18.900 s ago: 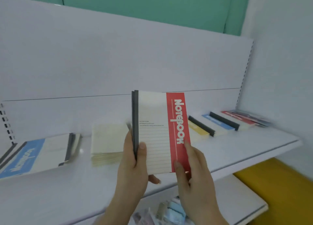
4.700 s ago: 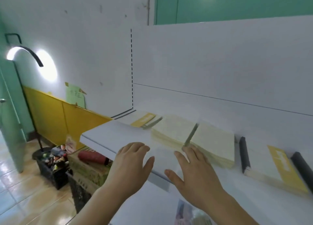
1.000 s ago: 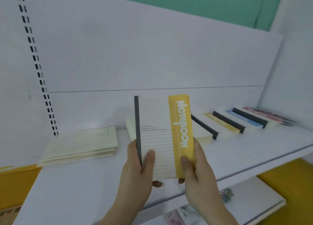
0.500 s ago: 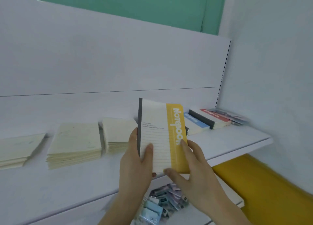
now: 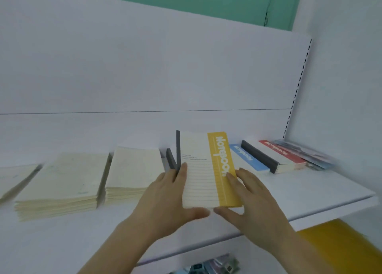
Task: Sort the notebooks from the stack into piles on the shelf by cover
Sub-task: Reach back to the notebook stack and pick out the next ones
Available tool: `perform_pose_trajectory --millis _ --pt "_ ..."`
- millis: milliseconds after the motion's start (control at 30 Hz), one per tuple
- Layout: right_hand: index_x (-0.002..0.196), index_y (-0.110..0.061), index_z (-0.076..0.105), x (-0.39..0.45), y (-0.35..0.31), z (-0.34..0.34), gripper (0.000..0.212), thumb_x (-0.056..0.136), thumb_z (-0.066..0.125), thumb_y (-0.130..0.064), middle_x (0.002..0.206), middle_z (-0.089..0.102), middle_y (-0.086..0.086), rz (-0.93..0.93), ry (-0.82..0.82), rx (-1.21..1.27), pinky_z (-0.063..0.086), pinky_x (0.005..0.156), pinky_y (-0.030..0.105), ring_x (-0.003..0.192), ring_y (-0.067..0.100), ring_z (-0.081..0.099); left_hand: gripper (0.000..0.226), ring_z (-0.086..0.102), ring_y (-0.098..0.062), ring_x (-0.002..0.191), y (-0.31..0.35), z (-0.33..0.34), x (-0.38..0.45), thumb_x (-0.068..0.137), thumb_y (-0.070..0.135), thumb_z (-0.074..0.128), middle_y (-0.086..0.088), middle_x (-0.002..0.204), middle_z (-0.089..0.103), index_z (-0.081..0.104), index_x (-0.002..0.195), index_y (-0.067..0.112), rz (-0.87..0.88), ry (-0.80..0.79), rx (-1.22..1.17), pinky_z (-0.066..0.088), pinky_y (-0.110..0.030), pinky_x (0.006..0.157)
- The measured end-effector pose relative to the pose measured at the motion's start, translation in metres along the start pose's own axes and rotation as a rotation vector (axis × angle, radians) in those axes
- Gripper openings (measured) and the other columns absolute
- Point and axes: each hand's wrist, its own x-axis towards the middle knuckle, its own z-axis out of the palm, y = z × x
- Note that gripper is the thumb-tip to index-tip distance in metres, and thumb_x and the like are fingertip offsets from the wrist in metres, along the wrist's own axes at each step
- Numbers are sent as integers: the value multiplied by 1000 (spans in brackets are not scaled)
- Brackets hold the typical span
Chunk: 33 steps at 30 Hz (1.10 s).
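The left hand [image 5: 165,195] holds the yellow-banded notebook [image 5: 206,170] at its spine side, thumb on the cover. The right hand [image 5: 250,199] pinches the yellow edge, thumb under the lower corner. The notebook stands tilted above the shelf [image 5: 310,191], between its front edge and the back panel, over a grey-spined pile [image 5: 171,159] beside the blue pile [image 5: 246,158]. It looks light, thin and somewhat flexible, so holding both long edges seems safest.
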Motion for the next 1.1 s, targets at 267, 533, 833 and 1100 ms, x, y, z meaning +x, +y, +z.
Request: perform_pose_trajectory --millis 267,533,833,1100 --pt "151 -25 30 74 41 24 86 83 45 -75 155 27 -11 -158 -138 -21 -4 109 15 148 11 6 106 43 -22 127 -29 17 65 78 86 39 0 145 46 15 156 18 -1 -64 280 37 -38 104" --pt "149 -24 36 115 69 60 106 68 14 -90 148 39 -11 -246 -235 -64 7 118 26 147 17 11 71 49 -26 114 -25 31 91 86 80 33 -2 119 60 50 121 21 -114 -152 447 38 -41 98" --pt "141 -24 44 136 90 76 98 76 10 -89 136 52 -3 -391 -281 -68 20 116 31 137 21 30 57 52 -24 110 -14 39 95 88 76 40 2 105 63 51 110 25 -286 -163 396 39 -37 93" --pt "121 -26 54 148 94 75 81 75 24 -85 111 57 -3 -444 -316 -90 32 102 30 114 20 42 50 52 -21 98 -15 37 99 84 65 57 1 97 60 53 112 23 -314 -214 322 38 -33 78"
